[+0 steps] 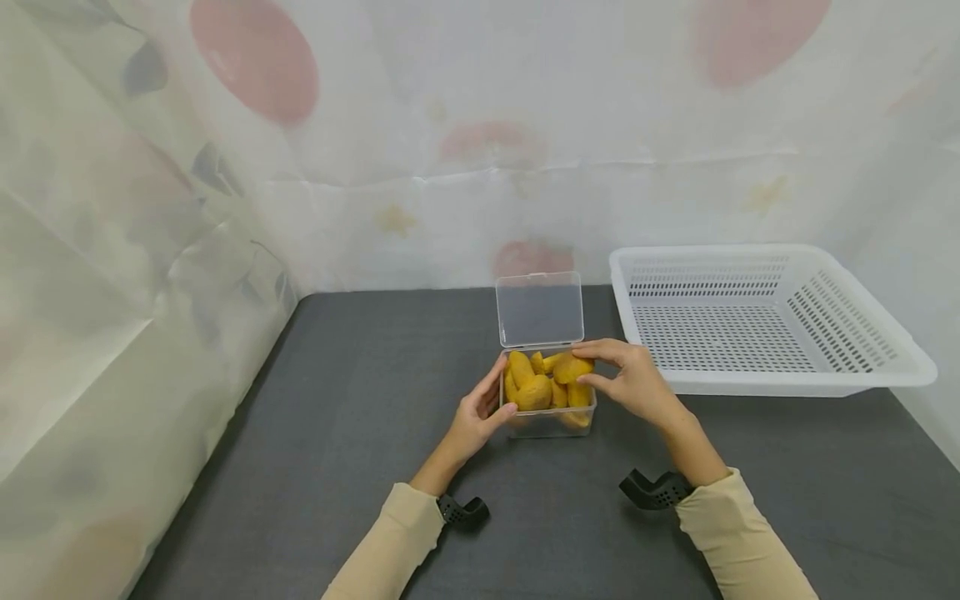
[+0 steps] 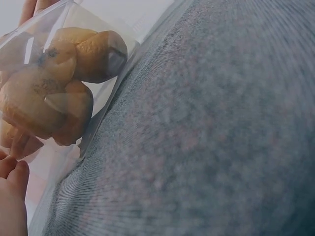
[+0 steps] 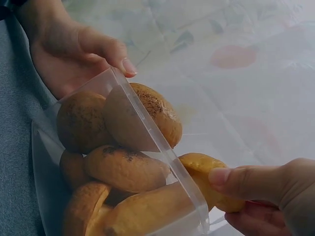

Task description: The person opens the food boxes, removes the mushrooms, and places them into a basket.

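A clear plastic box (image 1: pixel 547 426) with its lid (image 1: pixel 539 311) raised at the back stands on the dark table. Several yellow mushroom-like pieces (image 1: pixel 533 393) fill it; the right wrist view shows brown patches on their skin. My left hand (image 1: pixel 474 419) holds the box at its left side, thumb at the front corner, fingers farther back. With thumb and fingers my right hand (image 1: pixel 628 379) pinches one yellow mushroom-like piece (image 3: pixel 199 169) at the box's right rim. Through the clear wall in the left wrist view, more mushroom-like pieces (image 2: pixel 37 101) show; part of the box is cut off there.
A large white perforated basket (image 1: pixel 757 383) stands at the back right, close behind my right hand. Printed sheeting (image 1: pixel 450 208) hangs behind the table and along its left side. Dark table surface (image 1: pixel 360 375) stretches left of the box.
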A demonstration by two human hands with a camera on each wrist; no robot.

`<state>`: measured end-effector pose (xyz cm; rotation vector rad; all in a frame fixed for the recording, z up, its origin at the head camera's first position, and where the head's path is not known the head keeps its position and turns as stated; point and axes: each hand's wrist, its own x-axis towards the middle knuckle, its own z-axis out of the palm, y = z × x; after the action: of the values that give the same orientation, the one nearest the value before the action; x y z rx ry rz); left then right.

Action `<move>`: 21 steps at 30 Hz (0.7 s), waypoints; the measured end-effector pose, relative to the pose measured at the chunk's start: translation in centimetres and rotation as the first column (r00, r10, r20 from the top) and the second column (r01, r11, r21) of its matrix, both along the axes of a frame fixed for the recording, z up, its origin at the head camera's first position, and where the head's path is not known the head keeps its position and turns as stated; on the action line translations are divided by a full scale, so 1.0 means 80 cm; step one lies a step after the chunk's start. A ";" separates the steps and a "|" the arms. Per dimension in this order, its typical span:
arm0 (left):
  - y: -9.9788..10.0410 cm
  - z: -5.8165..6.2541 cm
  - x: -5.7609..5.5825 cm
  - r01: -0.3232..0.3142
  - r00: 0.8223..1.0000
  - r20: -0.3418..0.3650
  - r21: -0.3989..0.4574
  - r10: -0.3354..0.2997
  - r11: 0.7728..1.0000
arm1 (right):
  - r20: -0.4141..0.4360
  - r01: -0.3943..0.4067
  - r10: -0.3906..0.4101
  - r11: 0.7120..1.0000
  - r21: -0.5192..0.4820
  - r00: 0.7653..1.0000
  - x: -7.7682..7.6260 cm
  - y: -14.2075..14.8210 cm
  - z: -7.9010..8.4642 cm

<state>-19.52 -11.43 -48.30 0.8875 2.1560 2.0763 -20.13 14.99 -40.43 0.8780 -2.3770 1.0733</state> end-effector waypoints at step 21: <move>0.005 0.003 0.001 -0.005 1.000 0.010 -0.031 0.006 1.000 | -0.070 -0.031 0.028 0.999 -0.036 0.997 -0.002 0.002 0.000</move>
<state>-19.44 -11.01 -48.03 0.8678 2.1819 2.0394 -20.30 15.11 -40.41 0.9245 -2.2874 1.0772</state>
